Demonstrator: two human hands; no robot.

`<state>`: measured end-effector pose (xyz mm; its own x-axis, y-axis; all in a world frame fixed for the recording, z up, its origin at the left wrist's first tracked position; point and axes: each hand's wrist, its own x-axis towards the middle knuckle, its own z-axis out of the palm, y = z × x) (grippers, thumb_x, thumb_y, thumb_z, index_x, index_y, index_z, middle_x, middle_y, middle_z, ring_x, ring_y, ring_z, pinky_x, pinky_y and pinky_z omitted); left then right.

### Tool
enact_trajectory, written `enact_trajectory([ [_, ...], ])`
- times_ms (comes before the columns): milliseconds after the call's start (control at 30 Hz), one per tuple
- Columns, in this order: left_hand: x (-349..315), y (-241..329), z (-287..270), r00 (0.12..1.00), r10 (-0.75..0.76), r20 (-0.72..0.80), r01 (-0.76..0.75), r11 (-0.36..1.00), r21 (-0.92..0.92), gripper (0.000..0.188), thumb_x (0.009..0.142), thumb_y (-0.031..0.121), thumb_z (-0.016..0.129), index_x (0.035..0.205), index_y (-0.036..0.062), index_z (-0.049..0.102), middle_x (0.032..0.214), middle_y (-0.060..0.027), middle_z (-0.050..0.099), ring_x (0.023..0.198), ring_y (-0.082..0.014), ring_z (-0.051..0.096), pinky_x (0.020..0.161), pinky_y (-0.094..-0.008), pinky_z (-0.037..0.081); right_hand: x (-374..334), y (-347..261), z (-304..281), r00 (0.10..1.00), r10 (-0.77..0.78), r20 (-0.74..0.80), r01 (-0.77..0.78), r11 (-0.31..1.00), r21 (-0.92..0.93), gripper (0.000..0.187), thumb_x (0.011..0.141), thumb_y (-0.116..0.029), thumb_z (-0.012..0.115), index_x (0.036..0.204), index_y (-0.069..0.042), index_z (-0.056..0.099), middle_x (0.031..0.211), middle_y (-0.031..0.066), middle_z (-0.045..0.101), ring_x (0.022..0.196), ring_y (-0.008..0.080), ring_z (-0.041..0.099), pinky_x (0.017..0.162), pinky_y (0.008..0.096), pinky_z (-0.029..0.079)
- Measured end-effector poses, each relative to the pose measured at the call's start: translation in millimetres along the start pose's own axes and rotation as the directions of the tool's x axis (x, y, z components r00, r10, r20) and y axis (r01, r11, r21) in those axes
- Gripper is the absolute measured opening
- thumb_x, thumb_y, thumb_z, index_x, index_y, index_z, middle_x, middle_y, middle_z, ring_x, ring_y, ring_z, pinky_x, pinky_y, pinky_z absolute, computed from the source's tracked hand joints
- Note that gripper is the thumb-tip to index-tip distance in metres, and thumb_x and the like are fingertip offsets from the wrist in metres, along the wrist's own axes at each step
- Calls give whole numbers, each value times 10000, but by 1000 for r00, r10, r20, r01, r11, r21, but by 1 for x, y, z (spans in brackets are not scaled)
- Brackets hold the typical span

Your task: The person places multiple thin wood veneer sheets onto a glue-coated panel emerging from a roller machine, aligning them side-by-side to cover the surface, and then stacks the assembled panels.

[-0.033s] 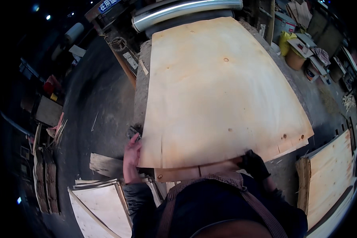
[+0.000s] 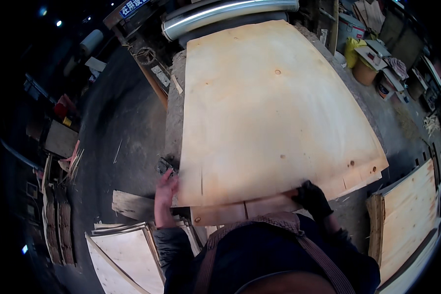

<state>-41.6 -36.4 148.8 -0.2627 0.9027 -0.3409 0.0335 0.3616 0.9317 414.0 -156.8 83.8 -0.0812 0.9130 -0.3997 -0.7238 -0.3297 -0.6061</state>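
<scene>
A large pale wood veneer sheet [image 2: 259, 112] with several knots lies on the long bench in front of me. Beneath its near edge, a second veneer sheet [image 2: 218, 214] sticks out towards my body. My left hand [image 2: 166, 192], bare, is at the near left corner of the top sheet, fingers apart and beside its edge. Just beyond those fingers sits a small dark object [image 2: 166, 165] whose kind I cannot make out. My right hand [image 2: 314, 200], in a black glove, grips the near edge of the top sheet, its fingertips partly hidden.
A shiny metal roller [image 2: 230, 18] spans the far end of the bench. Stacked veneer sheets stand low at the left [image 2: 125, 255] and right [image 2: 409, 210]. A handwheel [image 2: 145, 55] is at the far left. Buckets [image 2: 364, 73] and a yellow bag [image 2: 352, 51] crowd the right side.
My left hand has shifted slightly right and its fingers have spread. The near left corner of the top sheet sits a little farther right. My right hand has hardly moved.
</scene>
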Motion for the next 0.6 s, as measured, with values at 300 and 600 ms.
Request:
enact_trajectory([
  [300, -21, -123, 56, 910, 413, -39, -181, 478, 860, 685, 742, 204, 612, 1276, -78, 290, 1280, -290, 349, 1185, -385, 368, 971, -403, 323, 208, -50, 28, 966, -180, 186, 158, 979, 127, 188, 840, -174, 533, 980, -49, 535, 966, 80, 582, 945, 228, 569, 873, 403, 450],
  [600, -24, -113, 38, 999, 49, -23, -44, 982, 184, 628, 753, 43, 556, 1311, -30, 279, 1293, -176, 392, 1110, -226, 458, 884, -301, 405, 196, 6, 35, 945, 171, 277, -168, 985, -35, 305, 861, -139, 511, 1149, -46, 469, 1119, 128, 532, 1059, 284, 512, 891, 429, 438],
])
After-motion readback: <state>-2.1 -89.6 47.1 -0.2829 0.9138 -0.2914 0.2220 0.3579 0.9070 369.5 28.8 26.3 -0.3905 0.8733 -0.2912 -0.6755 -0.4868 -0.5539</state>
